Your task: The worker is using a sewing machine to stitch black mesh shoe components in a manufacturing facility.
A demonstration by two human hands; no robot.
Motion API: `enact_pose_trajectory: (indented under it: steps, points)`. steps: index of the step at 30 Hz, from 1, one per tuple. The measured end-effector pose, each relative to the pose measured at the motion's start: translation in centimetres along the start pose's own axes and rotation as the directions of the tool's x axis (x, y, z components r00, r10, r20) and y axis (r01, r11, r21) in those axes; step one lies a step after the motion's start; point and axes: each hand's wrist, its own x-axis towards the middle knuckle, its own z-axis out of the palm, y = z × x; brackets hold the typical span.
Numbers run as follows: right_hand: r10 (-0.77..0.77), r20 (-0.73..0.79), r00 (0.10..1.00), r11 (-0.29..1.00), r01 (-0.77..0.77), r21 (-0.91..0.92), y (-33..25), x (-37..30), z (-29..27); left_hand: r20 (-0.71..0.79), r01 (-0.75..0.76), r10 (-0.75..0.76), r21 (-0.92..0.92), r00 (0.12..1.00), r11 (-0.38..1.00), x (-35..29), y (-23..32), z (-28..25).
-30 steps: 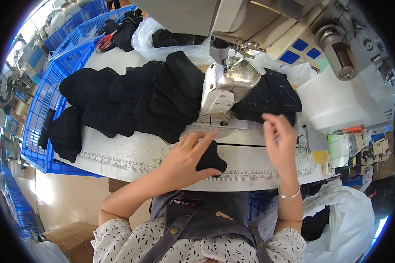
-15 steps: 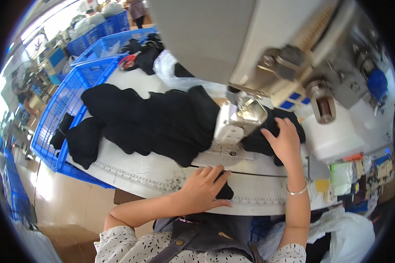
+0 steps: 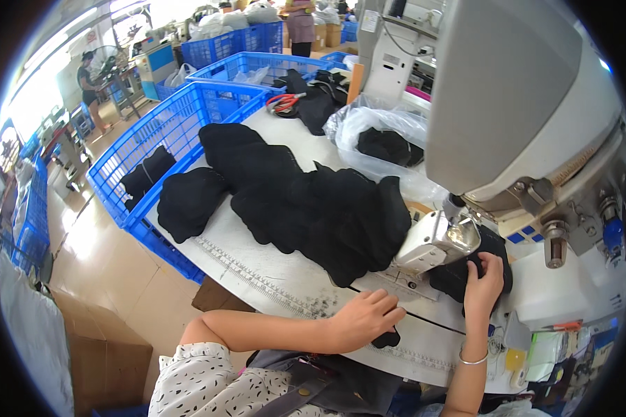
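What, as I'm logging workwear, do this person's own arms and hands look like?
The left hand and right hand are gloveless. The left sleeve is short, white with dark flecks; a silvery bangle circles the right wrist.

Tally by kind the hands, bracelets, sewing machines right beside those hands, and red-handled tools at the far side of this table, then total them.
Hands: 2, the left hand and the right hand, both at black fabric
Bracelets: 1
Sewing machines: 1
Red-handled tools: 1
Total: 5
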Motion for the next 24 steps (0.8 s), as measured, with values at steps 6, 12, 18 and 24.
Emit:
enact_pose_trajectory:
  steps: [6, 12, 18, 24]
  points:
    - [0.045, -0.078, 0.996, 0.995, -0.038, 0.088, 1.0, -0.3, 0.5, 0.095, 0.252, -0.234, -0.445, 0.967, 0.859, 0.4, -0.1, -0.8]
    - [0.08, 0.017, 0.997, 0.997, -0.08, 0.0, 0.2, -0.3, -0.8, 0.3, 0.413, -0.316, -0.82, 0.9, 0.396, 0.3, -0.6, -2.0]
    - [-0.095, -0.042, 0.995, 0.989, 0.09, -0.12, -2.5, 0.0, -1.8, 0.309, 0.368, -0.274, -0.908, 0.911, 0.199, 0.0, -0.6, -2.5]
    - [-0.09, -0.094, 0.991, 0.987, 0.077, -0.143, -1.4, -0.2, -1.6, 0.375, 0.408, -0.246, -0.908, 0.894, 0.095, -0.4, -0.5, -3.0]
